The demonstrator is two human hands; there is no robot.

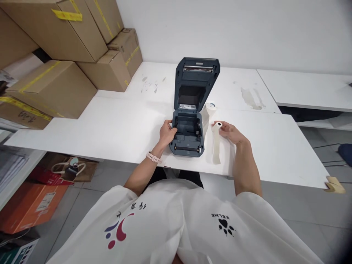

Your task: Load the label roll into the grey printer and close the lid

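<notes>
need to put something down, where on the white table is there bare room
Bare: the white table between the brown cardboard boxes and left hand, and from the right hand out to the table's right end. Crowded: just right of the open dark-grey plastic printer, with two white paper rolls.

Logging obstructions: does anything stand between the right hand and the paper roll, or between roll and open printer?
Nothing visible separates the right hand from the paper roll: they touch. White paper beside the printer may partly edge into the other gap.
</notes>
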